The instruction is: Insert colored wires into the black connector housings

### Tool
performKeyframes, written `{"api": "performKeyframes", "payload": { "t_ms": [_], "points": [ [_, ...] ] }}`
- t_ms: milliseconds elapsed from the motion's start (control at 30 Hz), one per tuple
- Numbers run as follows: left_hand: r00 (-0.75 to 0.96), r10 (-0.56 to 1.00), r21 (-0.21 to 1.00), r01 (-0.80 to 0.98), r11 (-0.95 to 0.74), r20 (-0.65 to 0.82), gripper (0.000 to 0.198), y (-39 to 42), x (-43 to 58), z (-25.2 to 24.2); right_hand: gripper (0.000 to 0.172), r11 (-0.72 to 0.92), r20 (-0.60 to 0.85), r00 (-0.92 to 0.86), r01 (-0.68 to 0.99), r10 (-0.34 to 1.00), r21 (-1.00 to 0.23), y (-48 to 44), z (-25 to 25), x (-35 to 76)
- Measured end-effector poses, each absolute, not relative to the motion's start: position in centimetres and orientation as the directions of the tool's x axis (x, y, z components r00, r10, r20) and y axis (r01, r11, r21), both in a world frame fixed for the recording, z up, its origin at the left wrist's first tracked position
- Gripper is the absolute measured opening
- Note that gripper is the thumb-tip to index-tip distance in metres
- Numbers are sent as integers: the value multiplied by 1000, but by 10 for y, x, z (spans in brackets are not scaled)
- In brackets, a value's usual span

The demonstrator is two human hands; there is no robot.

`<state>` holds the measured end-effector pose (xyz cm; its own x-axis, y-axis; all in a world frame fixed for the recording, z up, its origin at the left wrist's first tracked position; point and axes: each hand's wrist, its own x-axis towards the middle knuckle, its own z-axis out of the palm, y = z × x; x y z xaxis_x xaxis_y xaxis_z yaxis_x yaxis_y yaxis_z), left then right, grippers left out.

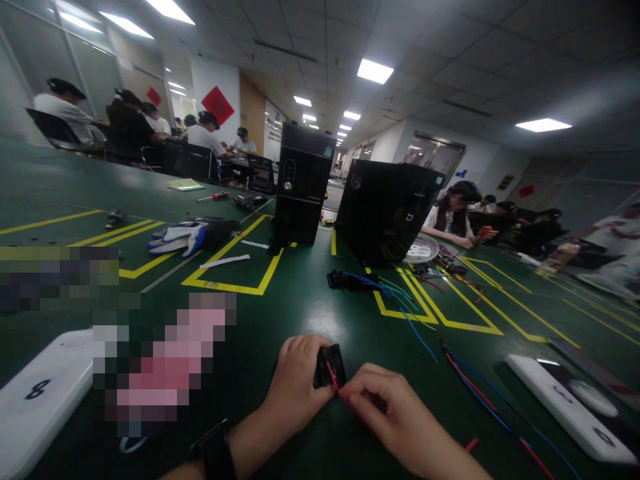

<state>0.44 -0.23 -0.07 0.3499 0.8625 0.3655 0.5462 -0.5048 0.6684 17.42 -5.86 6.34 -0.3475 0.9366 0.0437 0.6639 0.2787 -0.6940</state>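
My left hand (pixel 295 383) is closed round a small black connector block (pixel 331 365) low in the middle of the view. My right hand (pixel 387 407) pinches a red wire (pixel 334 381) that runs into the block. Both hands rest just above the green table (pixel 300 300). A dark watch (pixel 216 450) sits on my left wrist.
Two black appliance housings (pixel 303 183) (pixel 385 210) stand mid-table inside yellow tape boxes. Loose blue and red wires (pixel 400 293) and a black plug lie ahead; more wires (pixel 480 393) trail right. White trays (pixel 570 403) (pixel 35 393) flank me. Gloves (pixel 193 235) and screwdrivers lie left. Seated people work on both sides.
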Motion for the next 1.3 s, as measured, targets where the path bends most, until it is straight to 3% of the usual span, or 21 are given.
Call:
{"api": "performKeyframes", "payload": {
  "t_ms": [167, 333, 567, 867, 1300],
  "points": [
    [355, 867, 676, 545, -496, 350, 35, -4, 4, 2, 18, 201, 0, -288, 668, 958, -716, -54, 59, 177],
    [352, 864, 678, 538, -501, 359, 35, -4, 4, 4, 16, 227, 23, -286, 704, 958, -673, -54, 57, 174],
    [340, 869, 683, 538, -494, 360, 34, -3, 4, 2, 16, 207, 30, -267, 667, 963, -716, -52, 49, 172],
    [361, 860, 678, 531, -508, 362, 35, -4, 4, 5, 19, 239, 120, -207, 808, 971, -538, -53, 59, 176],
    [352, 866, 681, 537, -498, 356, 36, -2, 4, 0, 23, 345, 131, -325, 792, 937, -503, -57, 55, 167]
  ]
}}
